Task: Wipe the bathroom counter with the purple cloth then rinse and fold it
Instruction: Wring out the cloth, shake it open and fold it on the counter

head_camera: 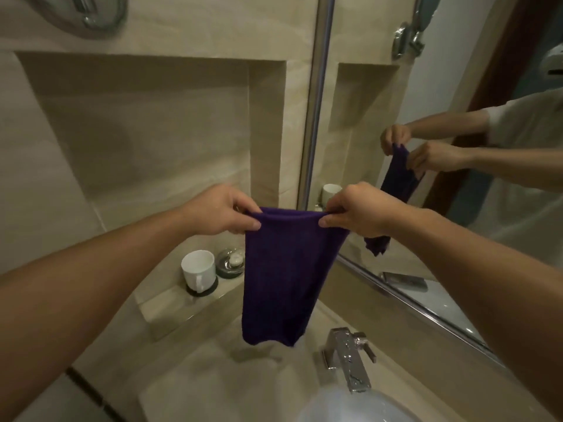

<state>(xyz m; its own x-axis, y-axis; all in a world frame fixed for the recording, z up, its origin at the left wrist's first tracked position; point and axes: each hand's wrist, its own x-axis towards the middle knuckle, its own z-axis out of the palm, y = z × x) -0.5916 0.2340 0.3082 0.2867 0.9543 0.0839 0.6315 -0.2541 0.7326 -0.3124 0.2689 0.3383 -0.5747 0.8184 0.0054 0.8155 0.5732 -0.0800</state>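
Hanging from both pinching hands, left (224,210) and right (359,210), purple cloth (283,275) screens the tabletop's (213,385) rear corner; mug (198,269) on ledge (170,309), tap (347,357) near.

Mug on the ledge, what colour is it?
White. The mug shows best in the head view, left of the hanging cloth.

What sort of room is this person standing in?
A bathroom, most likely. A chrome faucet stands over a white basin, a large mirror runs along the stone counter, and a white cup and soap dish sit on a tiled ledge. The left hand and right hand hold up a purple cloth.
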